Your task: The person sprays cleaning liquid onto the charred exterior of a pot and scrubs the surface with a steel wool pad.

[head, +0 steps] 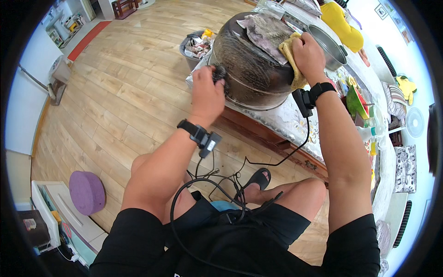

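A large metal pot (249,76) with dark, sooty stains lies on the table before me, its blackened round surface facing up. In my left hand (207,95) is a dark steel wool scrubber (219,73), pressed against the pot's near-left side. My right hand (309,57) grips a folded yellow cloth (298,78) against the right side of the pot. Draped over the pot's top is a soiled grey cloth (266,31), which reaches the yellow one. Both wrists carry black straps with small devices and cables.
A wooden table (256,130) with a patterned cover bears a metal basin (327,46), a cut watermelon (356,102) and bottles. A filled waste bin (191,57) stands beyond the pot. Black cables (238,183) hang between my legs. At left sits a purple stool (86,192). A person in yellow (341,26) is at upper right.
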Available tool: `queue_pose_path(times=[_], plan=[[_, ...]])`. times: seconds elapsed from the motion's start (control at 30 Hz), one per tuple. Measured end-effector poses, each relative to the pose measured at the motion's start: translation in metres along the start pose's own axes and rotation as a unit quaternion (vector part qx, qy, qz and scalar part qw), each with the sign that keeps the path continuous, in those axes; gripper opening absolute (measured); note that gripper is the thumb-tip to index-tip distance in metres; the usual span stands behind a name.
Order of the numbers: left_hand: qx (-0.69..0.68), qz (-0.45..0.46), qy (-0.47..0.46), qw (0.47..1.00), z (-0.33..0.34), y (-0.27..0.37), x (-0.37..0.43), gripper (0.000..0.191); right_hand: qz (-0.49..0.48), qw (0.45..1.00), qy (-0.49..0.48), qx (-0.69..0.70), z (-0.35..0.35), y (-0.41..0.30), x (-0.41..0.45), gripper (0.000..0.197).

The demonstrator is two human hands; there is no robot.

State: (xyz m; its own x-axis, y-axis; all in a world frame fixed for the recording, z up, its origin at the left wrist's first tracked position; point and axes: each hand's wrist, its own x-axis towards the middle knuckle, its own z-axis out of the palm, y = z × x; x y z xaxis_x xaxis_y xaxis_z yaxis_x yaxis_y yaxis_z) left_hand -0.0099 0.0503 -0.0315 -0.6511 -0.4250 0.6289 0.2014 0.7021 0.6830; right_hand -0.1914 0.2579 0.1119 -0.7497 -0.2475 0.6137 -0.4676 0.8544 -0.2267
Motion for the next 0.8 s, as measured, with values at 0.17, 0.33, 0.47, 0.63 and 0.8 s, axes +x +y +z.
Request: queue_pose_path(times=[0.17, 0.33, 0.47, 0.63, 0.8], plan=[[0.006, 0.040, -0.063, 0.997, -0.002, 0.023, -0.016, 0.036, 0.009, 1.000, -0.008, -0.004, -0.006, 0.005, 0.001, 0.030], [0.015, -0.023, -0.029, 0.999, -0.008, -0.009, 0.009, 0.034, 0.011, 1.000, -0.009, 0.005, -0.003, -0.006, -0.001, 0.031], [-0.029, 0.049, -0.030, 0.998, 0.002, 0.034, -0.018, 0.032, 0.021, 1.000, -0.022, -0.002, -0.005, 0.004, 0.002, 0.034], [-0.028, 0.046, -0.118, 0.992, 0.011, 0.048, -0.047, 0.035, 0.019, 1.000, -0.025, -0.004, -0.005, -0.001, 0.002, 0.034], [-0.026, 0.063, -0.107, 0.992, 0.009, 0.057, -0.033, 0.033, 0.002, 1.000, -0.011, 0.004, -0.006, 0.002, 0.001, 0.032]])
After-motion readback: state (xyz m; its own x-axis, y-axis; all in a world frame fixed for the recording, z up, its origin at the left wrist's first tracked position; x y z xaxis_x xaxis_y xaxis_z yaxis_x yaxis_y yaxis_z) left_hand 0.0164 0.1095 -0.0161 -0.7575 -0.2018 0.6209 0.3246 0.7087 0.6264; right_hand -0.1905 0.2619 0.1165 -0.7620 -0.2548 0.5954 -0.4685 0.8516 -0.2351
